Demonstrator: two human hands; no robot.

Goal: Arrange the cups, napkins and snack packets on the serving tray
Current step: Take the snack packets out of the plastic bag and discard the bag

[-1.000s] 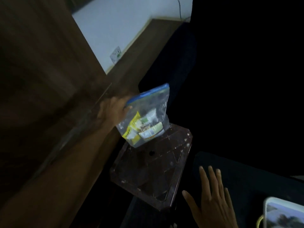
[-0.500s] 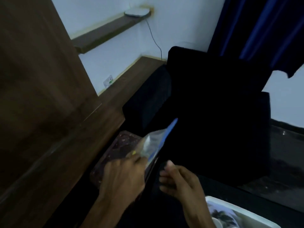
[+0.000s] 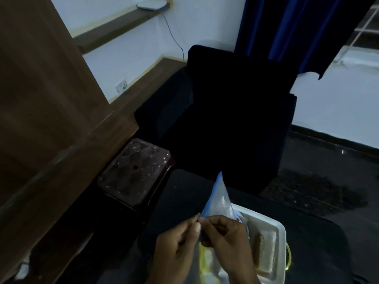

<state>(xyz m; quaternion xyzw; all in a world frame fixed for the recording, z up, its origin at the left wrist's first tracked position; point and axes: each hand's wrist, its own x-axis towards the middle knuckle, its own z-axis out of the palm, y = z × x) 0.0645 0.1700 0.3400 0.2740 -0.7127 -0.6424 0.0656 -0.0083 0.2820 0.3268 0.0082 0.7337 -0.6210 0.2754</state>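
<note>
A clear zip bag (image 3: 219,198) with a blue seal strip holds snack packets, yellow and white, low in the bag. Both hands pinch its blue edge. My left hand (image 3: 176,249) grips it from the left and my right hand (image 3: 227,242) from the right, thumbs nearly touching. The bag hangs over the near left end of a white serving tray (image 3: 275,232), which sits on a dark table at the bottom right. A brownish oblong item lies in the tray. No cups or napkins can be made out in the dim light.
A dark red stool (image 3: 135,171) with a glossy patterned top stands left of the table. A black armchair (image 3: 225,119) is behind it. A wooden cabinet (image 3: 45,99) fills the left side. Blue curtains (image 3: 297,27) hang at the back right.
My left hand carried the bag from above the stool rightward to the tray. My right hand rose from the table and took hold of the bag's blue edge.
</note>
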